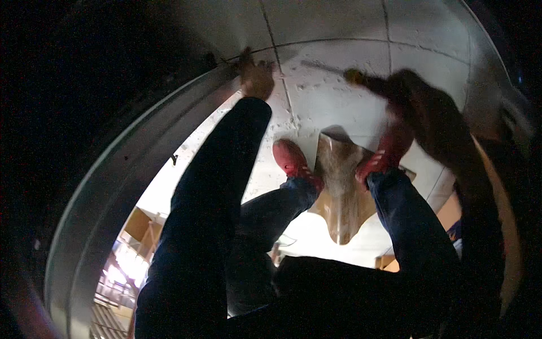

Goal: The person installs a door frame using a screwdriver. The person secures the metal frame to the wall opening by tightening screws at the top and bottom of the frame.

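My left hand (257, 78) reaches toward the far end of a long grey frame edge (107, 169), its fingers apart and nothing visible in them. My right hand (395, 93), dark and blurred, is closed on a slim tool with a yellow-and-dark handle (354, 76). A thin, smeared shaft seems to run from it to the left, over the pale tiles; its exact kind does not show. Between my red shoes lies a glossy brown piece with curved edges (341, 186).
Pale floor tiles (327, 104) with dark joints carry scattered small crumbs. My left shoe (291, 157) and right shoe (384, 152) flank the brown piece. Deep shadow covers both sides. A slatted rack (107, 319) and a brown box (137, 224) stand in bright light at lower left.
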A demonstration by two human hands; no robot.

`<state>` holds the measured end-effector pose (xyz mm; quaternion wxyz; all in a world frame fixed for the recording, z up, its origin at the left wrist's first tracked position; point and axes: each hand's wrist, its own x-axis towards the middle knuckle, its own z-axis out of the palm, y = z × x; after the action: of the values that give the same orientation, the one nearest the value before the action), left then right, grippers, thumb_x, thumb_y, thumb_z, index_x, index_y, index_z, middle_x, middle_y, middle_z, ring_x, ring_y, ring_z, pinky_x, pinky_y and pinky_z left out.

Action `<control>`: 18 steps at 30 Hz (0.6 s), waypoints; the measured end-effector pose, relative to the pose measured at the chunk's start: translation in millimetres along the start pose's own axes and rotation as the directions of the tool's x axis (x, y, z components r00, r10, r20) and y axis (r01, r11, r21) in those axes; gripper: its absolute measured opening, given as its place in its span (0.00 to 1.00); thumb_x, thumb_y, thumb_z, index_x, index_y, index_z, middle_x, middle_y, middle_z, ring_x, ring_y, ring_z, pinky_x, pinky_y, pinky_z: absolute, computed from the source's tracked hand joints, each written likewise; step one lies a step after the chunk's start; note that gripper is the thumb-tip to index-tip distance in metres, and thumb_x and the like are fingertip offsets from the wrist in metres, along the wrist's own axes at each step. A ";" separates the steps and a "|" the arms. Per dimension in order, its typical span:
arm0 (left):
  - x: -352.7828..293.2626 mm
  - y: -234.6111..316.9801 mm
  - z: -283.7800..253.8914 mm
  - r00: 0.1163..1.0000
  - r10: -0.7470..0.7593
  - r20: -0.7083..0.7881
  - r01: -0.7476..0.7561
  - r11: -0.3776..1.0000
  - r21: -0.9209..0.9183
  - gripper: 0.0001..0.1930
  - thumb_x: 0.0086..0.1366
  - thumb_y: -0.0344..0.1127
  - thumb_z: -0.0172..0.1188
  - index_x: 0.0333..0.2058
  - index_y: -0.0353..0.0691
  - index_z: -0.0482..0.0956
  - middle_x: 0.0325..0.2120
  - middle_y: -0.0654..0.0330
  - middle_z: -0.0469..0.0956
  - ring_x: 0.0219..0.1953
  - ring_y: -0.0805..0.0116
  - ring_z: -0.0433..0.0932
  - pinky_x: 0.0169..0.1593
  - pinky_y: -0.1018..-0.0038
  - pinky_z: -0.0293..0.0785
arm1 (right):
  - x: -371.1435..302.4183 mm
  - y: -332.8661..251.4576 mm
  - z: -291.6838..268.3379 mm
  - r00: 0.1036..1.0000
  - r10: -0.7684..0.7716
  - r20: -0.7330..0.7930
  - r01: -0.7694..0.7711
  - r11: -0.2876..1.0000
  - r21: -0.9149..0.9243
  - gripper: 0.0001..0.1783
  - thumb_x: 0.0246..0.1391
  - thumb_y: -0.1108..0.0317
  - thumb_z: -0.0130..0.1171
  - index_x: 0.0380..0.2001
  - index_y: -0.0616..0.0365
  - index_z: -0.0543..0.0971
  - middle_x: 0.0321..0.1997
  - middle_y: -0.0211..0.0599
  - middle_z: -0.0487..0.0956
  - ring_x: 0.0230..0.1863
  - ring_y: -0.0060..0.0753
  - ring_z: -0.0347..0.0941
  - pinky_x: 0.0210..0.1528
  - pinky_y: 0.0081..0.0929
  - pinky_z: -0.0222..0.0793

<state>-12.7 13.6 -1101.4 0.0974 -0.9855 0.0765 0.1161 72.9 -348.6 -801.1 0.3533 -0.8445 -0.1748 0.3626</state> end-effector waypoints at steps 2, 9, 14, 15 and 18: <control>-37.8 -2.1 25.1 0.957 0.005 0.289 0.068 0.968 -0.241 0.20 0.70 0.42 0.50 0.57 0.46 0.79 0.68 0.43 0.59 0.71 0.39 0.51 0.72 0.48 0.46 | 62.2 33.0 29.6 0.988 -0.149 -0.031 0.135 0.950 -0.280 0.19 0.66 0.58 0.55 0.53 0.58 0.72 0.39 0.45 0.81 0.39 0.46 0.81 0.43 0.42 0.75; -38.7 82.0 -77.5 0.973 -0.169 0.155 0.228 0.798 -0.558 0.19 0.73 0.43 0.50 0.46 0.35 0.84 0.69 0.51 0.60 0.72 0.47 0.54 0.74 0.53 0.46 | 227.3 65.1 75.2 0.932 -0.363 0.006 0.325 0.825 -0.462 0.18 0.67 0.55 0.53 0.51 0.57 0.74 0.40 0.42 0.79 0.41 0.42 0.78 0.47 0.36 0.73; -19.6 44.8 -19.7 0.884 -0.438 0.165 0.451 0.703 -0.550 0.26 0.74 0.49 0.45 0.53 0.30 0.77 0.66 0.40 0.62 0.69 0.41 0.58 0.69 0.47 0.54 | 269.2 28.1 76.2 0.622 -0.756 0.204 0.720 0.450 -0.529 0.20 0.68 0.50 0.51 0.43 0.58 0.74 0.31 0.36 0.75 0.33 0.35 0.75 0.41 0.34 0.74; -20.8 40.4 -21.4 0.873 -0.459 0.164 0.467 0.691 -0.551 0.26 0.74 0.49 0.45 0.53 0.30 0.77 0.66 0.40 0.62 0.69 0.41 0.58 0.69 0.47 0.54 | 262.3 9.2 78.3 0.883 -0.410 0.228 0.469 0.790 -0.394 0.21 0.69 0.48 0.49 0.40 0.57 0.74 0.28 0.33 0.72 0.30 0.31 0.73 0.37 0.33 0.74; -20.1 65.0 -18.5 0.732 -0.518 0.442 0.659 0.374 -0.653 0.25 0.73 0.51 0.50 0.49 0.32 0.78 0.49 0.44 0.80 0.54 0.44 0.77 0.56 0.47 0.69 | 245.8 22.6 95.7 0.911 -0.026 0.412 0.130 0.965 -0.227 0.24 0.69 0.44 0.47 0.35 0.56 0.73 0.24 0.29 0.67 0.26 0.25 0.69 0.29 0.32 0.72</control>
<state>-39.4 -50.6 -1090.2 -0.2964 -0.8728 -0.3463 0.1742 169.5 -183.6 -984.2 0.2145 -0.7808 -0.3223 0.4904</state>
